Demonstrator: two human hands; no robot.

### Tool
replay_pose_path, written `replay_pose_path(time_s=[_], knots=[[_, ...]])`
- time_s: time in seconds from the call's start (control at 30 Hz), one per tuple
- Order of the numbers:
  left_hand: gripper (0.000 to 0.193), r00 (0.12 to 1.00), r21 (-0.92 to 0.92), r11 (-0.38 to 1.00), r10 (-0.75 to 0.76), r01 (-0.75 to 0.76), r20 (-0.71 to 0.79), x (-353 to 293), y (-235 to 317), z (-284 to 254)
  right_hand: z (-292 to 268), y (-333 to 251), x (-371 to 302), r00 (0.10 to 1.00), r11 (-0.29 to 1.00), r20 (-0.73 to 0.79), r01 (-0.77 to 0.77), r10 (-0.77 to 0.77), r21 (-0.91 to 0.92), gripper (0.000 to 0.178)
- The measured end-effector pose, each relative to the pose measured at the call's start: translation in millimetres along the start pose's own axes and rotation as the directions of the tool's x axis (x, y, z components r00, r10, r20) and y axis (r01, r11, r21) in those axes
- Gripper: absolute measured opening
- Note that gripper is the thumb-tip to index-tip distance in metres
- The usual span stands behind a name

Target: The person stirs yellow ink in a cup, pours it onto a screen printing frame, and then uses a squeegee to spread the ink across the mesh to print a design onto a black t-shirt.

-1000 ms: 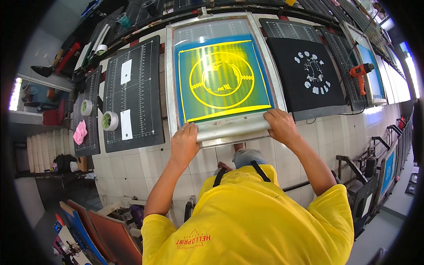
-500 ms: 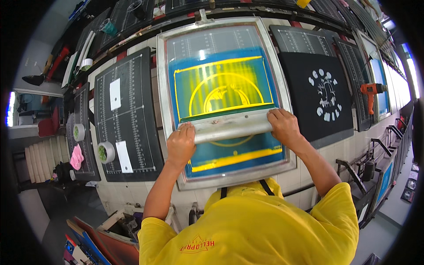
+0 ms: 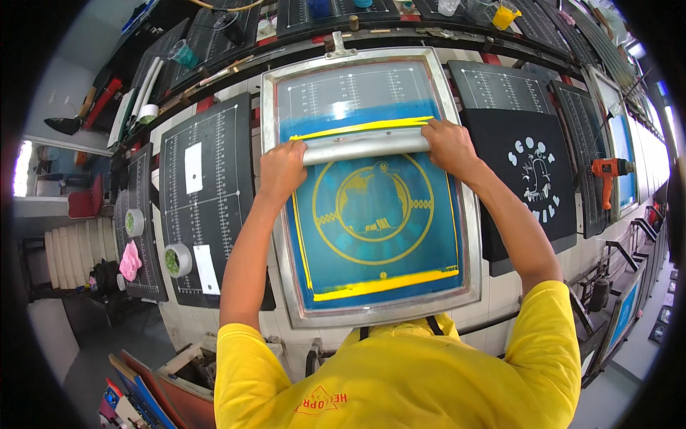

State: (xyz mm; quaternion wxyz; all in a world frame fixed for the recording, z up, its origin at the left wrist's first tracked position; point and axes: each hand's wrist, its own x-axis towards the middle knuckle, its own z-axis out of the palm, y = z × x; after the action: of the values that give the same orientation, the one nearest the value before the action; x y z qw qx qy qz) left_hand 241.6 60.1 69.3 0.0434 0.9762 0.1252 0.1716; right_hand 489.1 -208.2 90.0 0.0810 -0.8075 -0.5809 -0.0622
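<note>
Both hands grip a long silver squeegee [image 3: 364, 147] that lies across the upper part of a printing screen. My left hand [image 3: 284, 170] is wrapped round its left end, and my right hand [image 3: 451, 149] is closed round the right end. Beneath them, the screen's blue mesh [image 3: 443, 250] carries a yellowish circular design. A thick line of yellow ink [image 3: 364, 127] lies just beyond the squeegee, and another yellow band [image 3: 386, 283] runs along the near edge. A silver metal frame [image 3: 386, 312] surrounds the mesh. The squeegee's blade edge is hidden from view.
To the left, a dark gridded board [image 3: 221, 154] holds two white cards and a tape roll [image 3: 178, 260]. On the right, a black printed shirt [image 3: 520, 193] covers another board. An orange heat gun [image 3: 611, 169] lies beyond it. Cups stand along the far rail, including a yellow one [image 3: 506, 16].
Both hands have pushed the squeegee away from me, from mid-screen to the far part. The yellow ink spread over the upper mesh is swept off, and the circular design now shows.
</note>
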Motion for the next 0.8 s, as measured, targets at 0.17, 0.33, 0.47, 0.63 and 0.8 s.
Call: replay_pose_path(time_s=[0.17,0.33,0.47,0.63,0.8], knots=[[0.022,0.985,0.094,0.994,-0.063,0.049,0.159,13,1,-13,6,10,3,1.0,1.0,0.012,-0.02,0.02,-0.013,0.015],[0.024,0.985,0.053,0.994,-0.099,0.092,0.141,-37,38,-60,-31,-22,-45,0.999,0.998,-0.044,0.03,-0.027,0.057,0.016],[0.025,0.993,-0.038,0.998,-0.053,0.057,0.108,-121,96,-83,-50,-64,-142,0.998,0.994,-0.064,0.029,-0.022,0.106,0.023],[0.041,0.981,0.001,0.99,-0.139,0.14,0.137,-235,158,-96,-62,-121,-240,0.999,0.984,-0.043,0.04,-0.033,0.172,0.024],[0.038,0.989,-0.039,0.994,-0.101,0.106,0.112,-280,183,-100,-67,-149,-281,1.0,0.977,-0.017,0.023,-0.02,0.211,0.025]])
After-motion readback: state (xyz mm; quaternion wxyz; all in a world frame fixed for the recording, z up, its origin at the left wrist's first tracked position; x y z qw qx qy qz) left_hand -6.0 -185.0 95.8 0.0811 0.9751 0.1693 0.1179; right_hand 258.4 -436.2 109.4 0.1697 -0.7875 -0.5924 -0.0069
